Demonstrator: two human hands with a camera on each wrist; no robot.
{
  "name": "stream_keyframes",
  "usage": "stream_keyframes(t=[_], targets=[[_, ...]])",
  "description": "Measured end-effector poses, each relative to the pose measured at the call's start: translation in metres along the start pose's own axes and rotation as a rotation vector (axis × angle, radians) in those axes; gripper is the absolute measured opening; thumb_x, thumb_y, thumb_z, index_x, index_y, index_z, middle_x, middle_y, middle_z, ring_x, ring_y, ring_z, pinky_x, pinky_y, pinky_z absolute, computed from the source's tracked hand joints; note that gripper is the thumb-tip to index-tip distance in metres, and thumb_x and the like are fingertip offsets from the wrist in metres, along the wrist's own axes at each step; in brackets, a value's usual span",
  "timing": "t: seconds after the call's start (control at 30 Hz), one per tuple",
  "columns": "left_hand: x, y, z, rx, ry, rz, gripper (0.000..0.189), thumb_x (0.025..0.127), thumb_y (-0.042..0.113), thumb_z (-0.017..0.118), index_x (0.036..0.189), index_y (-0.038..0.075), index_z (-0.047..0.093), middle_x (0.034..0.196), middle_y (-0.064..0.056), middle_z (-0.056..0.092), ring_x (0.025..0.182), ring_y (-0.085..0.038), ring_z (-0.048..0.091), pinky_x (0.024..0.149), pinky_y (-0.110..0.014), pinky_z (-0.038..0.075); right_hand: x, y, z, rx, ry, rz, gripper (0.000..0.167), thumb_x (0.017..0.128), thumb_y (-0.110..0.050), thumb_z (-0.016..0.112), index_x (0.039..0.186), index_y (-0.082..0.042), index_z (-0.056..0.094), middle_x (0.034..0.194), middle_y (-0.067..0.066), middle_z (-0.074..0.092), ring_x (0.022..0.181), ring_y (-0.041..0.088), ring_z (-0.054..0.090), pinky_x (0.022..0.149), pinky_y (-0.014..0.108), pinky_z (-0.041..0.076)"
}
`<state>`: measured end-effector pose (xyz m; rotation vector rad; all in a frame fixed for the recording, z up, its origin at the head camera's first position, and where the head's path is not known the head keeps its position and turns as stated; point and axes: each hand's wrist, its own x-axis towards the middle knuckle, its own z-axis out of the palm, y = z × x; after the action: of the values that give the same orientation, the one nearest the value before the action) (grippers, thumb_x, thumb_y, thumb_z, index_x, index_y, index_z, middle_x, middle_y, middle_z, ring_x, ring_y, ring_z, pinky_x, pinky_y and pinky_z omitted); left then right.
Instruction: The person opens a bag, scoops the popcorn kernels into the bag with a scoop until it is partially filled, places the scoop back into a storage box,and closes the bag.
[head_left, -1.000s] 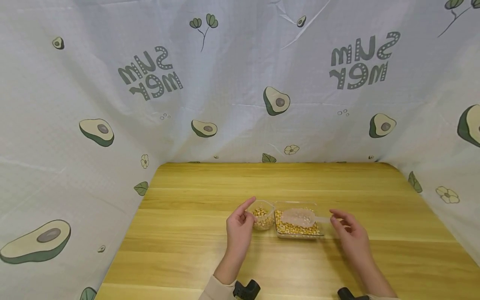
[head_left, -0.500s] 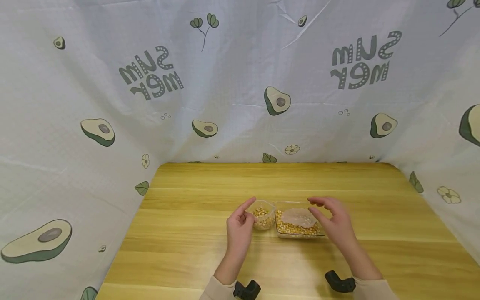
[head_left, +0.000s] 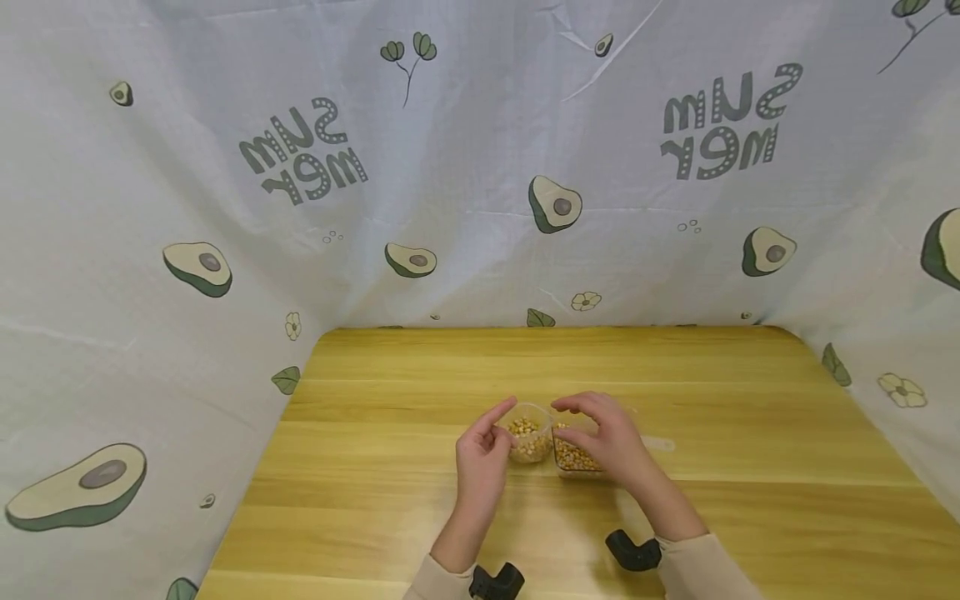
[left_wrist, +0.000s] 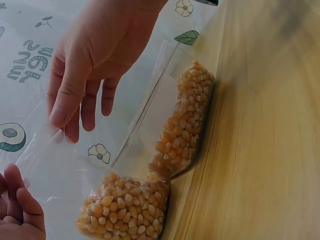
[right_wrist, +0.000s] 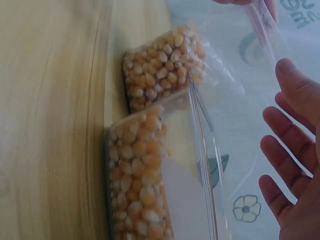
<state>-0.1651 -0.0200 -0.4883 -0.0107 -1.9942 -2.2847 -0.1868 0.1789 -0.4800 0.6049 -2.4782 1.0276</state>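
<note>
A clear plastic cup (head_left: 529, 450) holds corn kernels (left_wrist: 125, 210) and stands on the table. My left hand (head_left: 482, 462) grips it at the left, with the thumb and fingers on either side of the rim. My right hand (head_left: 611, 437) is at the cup's right side, fingers apart and gently bent. In the right wrist view, the right thumb lies close to the rim; contact is unclear. Beneath that hand, a clear rectangular container (head_left: 581, 474) also holds kernels. A translucent scoop (right_wrist: 187, 200) lies in it, mostly hidden in the head view except its handle (head_left: 658, 443).
The cup and the rectangular container stand side by side on a wood-grain table (head_left: 375, 500). A pale curtain (head_left: 465, 167) printed with avocados and flowers surrounds the table at the back and sides.
My right hand has moved left from beside the scoop's handle, across the rectangular container, to the cup's right side. My left hand has stayed at the cup.
</note>
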Motion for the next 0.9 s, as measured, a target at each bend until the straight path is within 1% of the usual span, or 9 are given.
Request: stream_keyframes(t=[0.13, 0.23, 0.37, 0.47, 0.53, 0.63, 0.73, 0.8, 0.9], targets=[[0.000, 0.000, 0.000, 0.006, 0.004, -0.001, 0.043, 0.091, -0.008, 0.051, 0.123, 0.011, 0.072, 0.076, -0.018, 0.059, 0.054, -0.003, 0.041, 0.049, -0.015, 0.034, 0.005, -0.005, 0.005, -0.001, 0.004, 0.013, 0.032, 0.077, -0.008, 0.083, 0.107, -0.012, 0.074, 0.103, -0.001, 0.073, 0.092, 0.017, 0.060, 0.080, 0.041, 0.052], [0.000, 0.000, -0.001, 0.011, 0.000, 0.008, 0.042, 0.092, -0.008, 0.051, 0.123, 0.010, 0.072, 0.078, -0.021, 0.059, 0.055, -0.005, 0.043, 0.049, -0.015, 0.034, 0.007, -0.007, 0.008, 0.002, 0.016, 0.022, 0.027, 0.077, -0.007, 0.082, 0.103, -0.011, 0.075, 0.099, 0.000, 0.074, 0.088, 0.021, 0.060, 0.076, 0.041, 0.052], [0.000, -0.001, -0.003, 0.011, -0.019, 0.030, 0.042, 0.093, -0.008, 0.050, 0.125, 0.010, 0.070, 0.109, -0.017, 0.070, 0.065, -0.010, 0.052, 0.054, -0.014, 0.040, 0.007, -0.007, 0.011, 0.003, 0.034, 0.057, 0.018, 0.080, -0.008, 0.081, 0.097, -0.013, 0.077, 0.092, -0.003, 0.074, 0.082, 0.023, 0.059, 0.070, 0.036, 0.050], [0.001, -0.001, -0.006, 0.018, -0.042, 0.043, 0.041, 0.095, -0.005, 0.050, 0.128, 0.012, 0.068, 0.132, -0.006, 0.066, 0.073, -0.011, 0.056, 0.060, -0.014, 0.045, 0.007, -0.007, 0.012, 0.006, 0.053, 0.088, 0.014, 0.081, -0.009, 0.080, 0.092, -0.016, 0.077, 0.086, -0.007, 0.072, 0.078, 0.017, 0.057, 0.067, 0.034, 0.047], [0.002, -0.002, -0.009, 0.038, -0.058, 0.047, 0.039, 0.096, -0.001, 0.053, 0.130, 0.014, 0.067, 0.130, -0.008, 0.066, 0.071, -0.009, 0.055, 0.060, -0.015, 0.045, 0.006, -0.006, 0.013, 0.011, 0.067, 0.103, 0.012, 0.082, -0.010, 0.080, 0.090, -0.018, 0.077, 0.083, -0.009, 0.071, 0.075, 0.011, 0.054, 0.065, 0.032, 0.046], [0.004, -0.003, -0.015, 0.094, -0.084, 0.035, 0.038, 0.095, 0.006, 0.063, 0.131, 0.020, 0.066, 0.108, -0.013, 0.067, 0.065, -0.005, 0.050, 0.056, -0.015, 0.042, 0.006, -0.005, 0.014, 0.013, 0.084, 0.117, 0.012, 0.083, -0.010, 0.079, 0.089, -0.020, 0.077, 0.081, -0.010, 0.070, 0.074, 0.004, 0.051, 0.063, 0.027, 0.045], [0.007, -0.004, -0.021, 0.182, -0.106, 0.035, 0.041, 0.091, 0.015, 0.073, 0.131, 0.022, 0.066, 0.090, -0.016, 0.061, 0.061, -0.007, 0.046, 0.051, -0.016, 0.037, 0.006, -0.004, 0.014, 0.012, 0.092, 0.124, 0.012, 0.083, -0.010, 0.079, 0.089, -0.020, 0.077, 0.081, -0.010, 0.070, 0.073, 0.002, 0.051, 0.063, 0.024, 0.043], [0.010, -0.004, -0.023, 0.249, -0.112, 0.052, 0.043, 0.088, 0.019, 0.077, 0.130, 0.022, 0.067, 0.099, -0.014, 0.065, 0.065, -0.008, 0.048, 0.052, -0.016, 0.036, 0.006, -0.004, 0.014, 0.010, 0.093, 0.129, 0.011, 0.084, -0.010, 0.078, 0.089, -0.020, 0.077, 0.081, -0.010, 0.070, 0.073, 0.002, 0.051, 0.063, 0.024, 0.043], [0.013, -0.004, -0.026, 0.342, -0.115, 0.109, 0.041, 0.085, 0.021, 0.079, 0.125, 0.017, 0.071, 0.117, -0.009, 0.068, 0.072, -0.007, 0.051, 0.057, -0.017, 0.037, 0.005, -0.004, 0.014, 0.018, 0.090, 0.142, 0.010, 0.085, -0.010, 0.077, 0.089, -0.020, 0.077, 0.082, -0.009, 0.070, 0.073, 0.003, 0.051, 0.063, 0.024, 0.042]])
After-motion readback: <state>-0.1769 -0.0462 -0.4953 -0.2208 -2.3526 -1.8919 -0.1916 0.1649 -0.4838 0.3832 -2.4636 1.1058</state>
